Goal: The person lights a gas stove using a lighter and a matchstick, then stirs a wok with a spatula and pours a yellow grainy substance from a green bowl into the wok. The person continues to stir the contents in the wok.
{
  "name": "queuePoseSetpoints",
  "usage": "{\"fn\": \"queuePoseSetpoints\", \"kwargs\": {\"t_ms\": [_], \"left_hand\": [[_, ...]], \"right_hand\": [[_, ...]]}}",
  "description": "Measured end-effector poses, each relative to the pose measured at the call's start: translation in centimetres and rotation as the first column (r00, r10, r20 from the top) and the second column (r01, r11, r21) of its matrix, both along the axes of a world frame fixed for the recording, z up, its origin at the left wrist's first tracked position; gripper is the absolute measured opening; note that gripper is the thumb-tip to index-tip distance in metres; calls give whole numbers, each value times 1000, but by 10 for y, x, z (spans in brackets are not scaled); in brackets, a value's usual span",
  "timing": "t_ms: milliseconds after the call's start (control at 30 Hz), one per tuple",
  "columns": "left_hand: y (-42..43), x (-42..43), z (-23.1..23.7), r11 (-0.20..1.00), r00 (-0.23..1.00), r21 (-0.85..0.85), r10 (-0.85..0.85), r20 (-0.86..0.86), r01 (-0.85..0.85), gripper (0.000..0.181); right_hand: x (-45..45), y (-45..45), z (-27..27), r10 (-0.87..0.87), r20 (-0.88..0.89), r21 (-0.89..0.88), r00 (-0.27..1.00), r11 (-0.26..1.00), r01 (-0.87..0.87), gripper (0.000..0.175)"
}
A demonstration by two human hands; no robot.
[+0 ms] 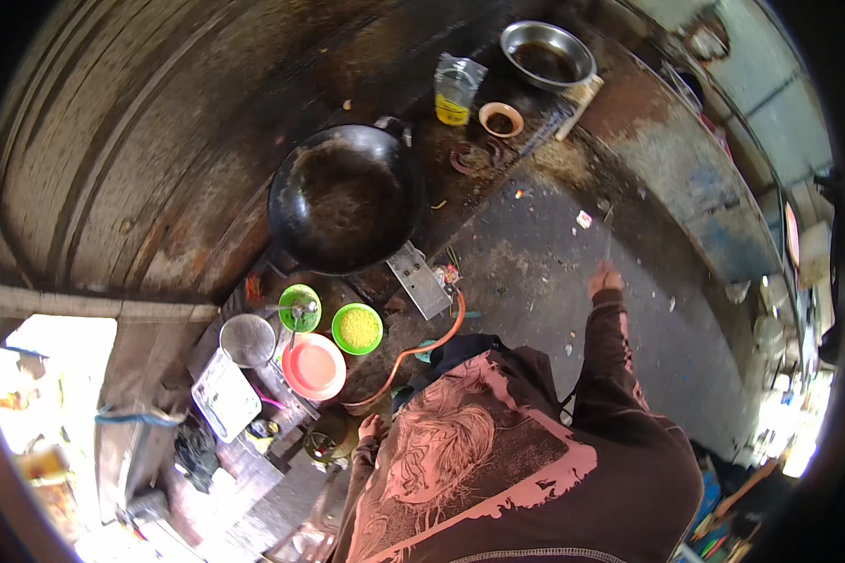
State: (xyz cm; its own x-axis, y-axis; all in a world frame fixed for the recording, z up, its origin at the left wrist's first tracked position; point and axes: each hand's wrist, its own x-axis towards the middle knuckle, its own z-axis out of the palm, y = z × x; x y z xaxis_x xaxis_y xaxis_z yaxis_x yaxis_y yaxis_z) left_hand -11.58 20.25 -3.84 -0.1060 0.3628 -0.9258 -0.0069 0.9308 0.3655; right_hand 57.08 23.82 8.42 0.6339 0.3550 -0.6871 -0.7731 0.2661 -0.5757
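My right hand (606, 279) is stretched out over the dark floor (535, 246), to the right of the stove. Something thin and blurred seems to show just beyond its fingers, too faint to name. Low by my left side, my left hand (371, 426) hangs near what looks like a gas cylinder (327, 438); its fingers are too small to read. In front of me a large black wok (345, 200) sits on a gas stove with a metal plate (419, 280) at its front. Only dark residue is visible inside the wok.
Left of the stove are a green bowl of yellow bits (357, 329), another green bowl (301, 302) with a spoon, a pink bowl (314, 367) and a white tray (227, 395). An orange hose (412, 352) curves nearby. Behind are a steel basin (548, 54) and a plastic bag (458, 88).
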Motion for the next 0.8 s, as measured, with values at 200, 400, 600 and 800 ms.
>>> {"fn": "queuePoseSetpoints", "kwargs": {"t_ms": [200,400,600,800], "left_hand": [[-35,5,2,996,995,24,86,-44,-85,39],[-54,13,15,994,994,86,78,-73,-72,35],[-65,23,22,986,982,147,-55,-181,83,34],[-71,33,17,986,972,151,-34,-232,71,34]], "right_hand": [[-44,-20,-44,203,-145,87,968,978,-192,21],[-25,62,144,504,441,-263,742,864,-431,27],[-87,137,257,789,608,-704,-91,482,-522,29],[-190,207,236,553,437,-881,-710,421,-215,16]]}}
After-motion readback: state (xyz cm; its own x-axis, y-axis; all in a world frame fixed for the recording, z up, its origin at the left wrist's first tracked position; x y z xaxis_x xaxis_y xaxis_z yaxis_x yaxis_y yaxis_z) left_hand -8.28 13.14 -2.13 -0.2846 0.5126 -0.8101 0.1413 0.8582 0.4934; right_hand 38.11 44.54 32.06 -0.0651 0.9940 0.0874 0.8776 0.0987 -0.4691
